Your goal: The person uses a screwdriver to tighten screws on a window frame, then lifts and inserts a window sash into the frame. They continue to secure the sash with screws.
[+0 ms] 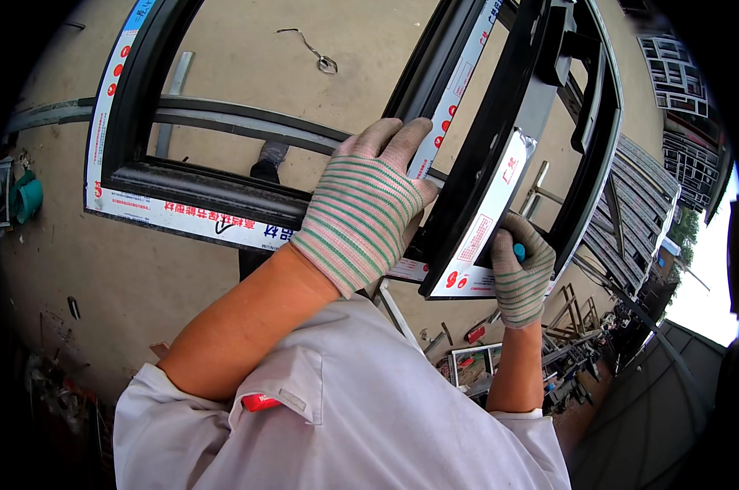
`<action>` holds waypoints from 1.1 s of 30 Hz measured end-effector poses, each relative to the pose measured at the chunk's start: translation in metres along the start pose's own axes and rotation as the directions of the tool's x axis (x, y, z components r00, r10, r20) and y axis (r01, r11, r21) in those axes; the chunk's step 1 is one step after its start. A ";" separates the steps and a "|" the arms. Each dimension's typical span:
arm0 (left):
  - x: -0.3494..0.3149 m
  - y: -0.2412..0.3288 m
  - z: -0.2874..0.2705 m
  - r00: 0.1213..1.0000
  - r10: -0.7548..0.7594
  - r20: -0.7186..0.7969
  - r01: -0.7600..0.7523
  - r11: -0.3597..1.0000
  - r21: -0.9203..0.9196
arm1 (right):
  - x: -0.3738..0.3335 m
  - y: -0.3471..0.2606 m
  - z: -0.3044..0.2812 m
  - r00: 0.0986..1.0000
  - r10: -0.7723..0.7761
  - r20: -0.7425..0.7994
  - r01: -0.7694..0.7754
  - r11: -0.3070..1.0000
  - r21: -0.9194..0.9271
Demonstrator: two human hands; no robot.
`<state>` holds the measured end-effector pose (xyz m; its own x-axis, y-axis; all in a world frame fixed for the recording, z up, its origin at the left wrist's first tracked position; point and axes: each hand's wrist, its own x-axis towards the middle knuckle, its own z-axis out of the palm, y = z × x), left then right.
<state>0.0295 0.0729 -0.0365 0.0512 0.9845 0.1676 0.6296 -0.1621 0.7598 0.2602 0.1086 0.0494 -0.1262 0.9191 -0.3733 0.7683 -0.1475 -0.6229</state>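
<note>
Black window frame runs off the upper edge, its top cut away. It spreads from nine to one o'clock of the left hand, which lies over its lower bar; whether it grips, I cannot tell. Apart at four o'clock, the right hand closes around a mostly hidden teal-tipped object, beside a tilted panel. Room opens at eight, above tan floor.
</note>
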 end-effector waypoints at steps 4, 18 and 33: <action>0.003 0.007 0.011 0.995 -0.093 -0.022 0.094 0.995 0.040 | 0.000 0.001 -0.001 0.999 -0.034 0.000 0.034 0.999 -0.009; 0.010 -0.003 0.004 1.000 -0.011 -0.026 0.011 1.000 0.007 | 0.002 0.006 0.001 0.997 -0.067 -0.024 0.066 0.997 -0.044; 0.019 -0.001 0.021 0.936 -0.350 0.030 0.345 0.901 -0.264 | 0.000 0.011 0.003 0.997 0.012 -0.082 -0.015 0.999 -0.040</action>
<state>0.0461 0.0935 -0.0472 -0.1492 0.9805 -0.1278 0.3804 0.1763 0.9079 0.2664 0.1062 0.0400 -0.0649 0.9443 -0.3227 0.7946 -0.1467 -0.5891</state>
